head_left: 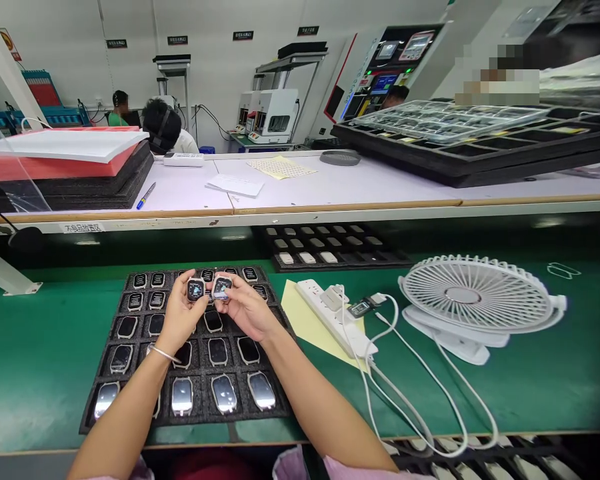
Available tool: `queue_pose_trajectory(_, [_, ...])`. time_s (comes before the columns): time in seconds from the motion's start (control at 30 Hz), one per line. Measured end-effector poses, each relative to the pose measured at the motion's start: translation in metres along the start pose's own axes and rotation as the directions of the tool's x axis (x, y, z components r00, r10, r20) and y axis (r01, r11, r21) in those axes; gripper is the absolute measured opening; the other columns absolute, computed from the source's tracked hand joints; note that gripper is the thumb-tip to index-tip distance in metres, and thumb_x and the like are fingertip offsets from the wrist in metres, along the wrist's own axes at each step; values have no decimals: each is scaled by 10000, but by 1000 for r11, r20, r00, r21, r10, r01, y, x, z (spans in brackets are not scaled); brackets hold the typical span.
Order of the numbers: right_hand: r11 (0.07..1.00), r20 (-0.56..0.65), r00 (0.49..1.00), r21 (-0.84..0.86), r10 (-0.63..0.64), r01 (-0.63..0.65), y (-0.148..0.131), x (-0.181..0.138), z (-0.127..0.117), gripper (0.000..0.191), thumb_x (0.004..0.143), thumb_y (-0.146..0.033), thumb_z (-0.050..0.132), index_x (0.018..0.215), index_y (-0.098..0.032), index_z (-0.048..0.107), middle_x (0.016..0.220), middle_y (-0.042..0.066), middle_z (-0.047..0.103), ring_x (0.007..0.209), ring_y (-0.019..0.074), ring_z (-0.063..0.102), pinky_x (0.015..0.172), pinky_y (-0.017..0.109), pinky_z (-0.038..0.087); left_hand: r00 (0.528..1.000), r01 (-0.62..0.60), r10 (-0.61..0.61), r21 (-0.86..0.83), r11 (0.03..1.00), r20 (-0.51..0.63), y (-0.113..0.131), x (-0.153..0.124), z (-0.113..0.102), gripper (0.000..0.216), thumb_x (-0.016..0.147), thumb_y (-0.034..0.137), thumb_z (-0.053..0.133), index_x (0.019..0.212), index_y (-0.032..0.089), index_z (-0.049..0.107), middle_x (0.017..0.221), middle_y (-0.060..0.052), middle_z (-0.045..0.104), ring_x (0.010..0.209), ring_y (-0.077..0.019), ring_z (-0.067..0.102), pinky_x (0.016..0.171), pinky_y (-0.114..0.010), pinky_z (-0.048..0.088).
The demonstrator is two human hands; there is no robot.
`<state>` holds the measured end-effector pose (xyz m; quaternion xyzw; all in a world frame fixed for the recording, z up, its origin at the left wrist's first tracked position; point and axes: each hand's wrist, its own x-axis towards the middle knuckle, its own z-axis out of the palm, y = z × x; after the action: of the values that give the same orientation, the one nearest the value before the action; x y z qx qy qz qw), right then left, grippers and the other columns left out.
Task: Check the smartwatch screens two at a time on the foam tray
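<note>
Both my hands are raised over a black foam tray (200, 373) filled with rows of smartwatch bodies without straps. My left hand (180, 313) is closed around one smartwatch (196, 289), its screen lit and facing me. Close beside it, my right hand (245, 307) grips a second smartwatch (223, 287), whose screen is lit too, with the thumb lying at its edge. In the tray, the far rows show white text on some screens, while the nearer watches (224, 393) have dark or reflective faces. My hands and forearms cover several of the tray's slots.
Right of the tray, a white power strip (330, 313) with plugs and cables rests on yellow paper (293, 303). A white clip fan (475, 300) stands farther right. Another watch tray (330, 245) sits beneath the shelf (290, 193). Foam sheets (65, 180) are stacked on the shelf's left; people are beyond.
</note>
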<state>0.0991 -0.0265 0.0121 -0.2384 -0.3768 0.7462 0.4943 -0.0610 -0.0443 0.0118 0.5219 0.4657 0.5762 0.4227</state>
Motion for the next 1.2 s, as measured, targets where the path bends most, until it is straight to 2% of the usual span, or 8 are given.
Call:
queue_pose_trajectory(0.13, [998, -33, 999, -62, -22, 20, 1, -5, -1, 409, 760, -278, 751, 1145, -231, 622, 1032, 43, 709, 616, 114, 594, 617, 286, 445, 991, 91, -80, -102, 991, 104, 4, -7, 0, 686, 755, 304, 702, 1382, 189, 449, 1073, -71, 669, 627, -91, 631, 580, -239, 517])
queue_pose_trajectory(0.3, [992, -34, 997, -107, -64, 60, 2, -9, -1, 431, 784, -259, 715, 1199, -244, 600, 959, 27, 695, 632, 129, 614, 642, 297, 465, 993, 100, -89, -155, 983, 78, 9, -10, -3, 601, 760, 301, 687, 1328, 173, 538, 1204, -123, 658, 626, -104, 669, 605, -274, 559])
queue_pose_trajectory(0.5, [981, -29, 994, -169, -101, 94, 5, -9, -2, 353, 795, -236, 696, 1140, -237, 621, 885, 8, 665, 646, 135, 621, 645, 297, 475, 994, 101, -91, -153, 983, 67, 10, -11, -2, 537, 757, 288, 678, 1278, 181, 606, 1159, -108, 681, 594, -103, 662, 584, -276, 570])
queue_pose_trajectory(0.93, [963, -32, 990, -238, -136, 125, 6, -9, -2, 328, 820, -292, 705, 1130, -229, 618, 836, -9, 649, 599, 116, 608, 609, 279, 450, 993, 105, -95, -157, 982, 71, 9, -11, -2, 517, 754, 286, 670, 1254, 167, 613, 1166, -109, 675, 582, -103, 665, 568, -274, 569])
queue_pose_trajectory(1.2, [960, -34, 990, -250, -138, 126, 7, -10, -2, 360, 792, -256, 707, 1140, -232, 615, 849, -13, 639, 610, 116, 615, 619, 281, 442, 994, 92, -82, -148, 985, 66, 6, -11, -1, 498, 779, 325, 690, 1245, 163, 616, 1136, -103, 686, 574, -101, 670, 552, -257, 564])
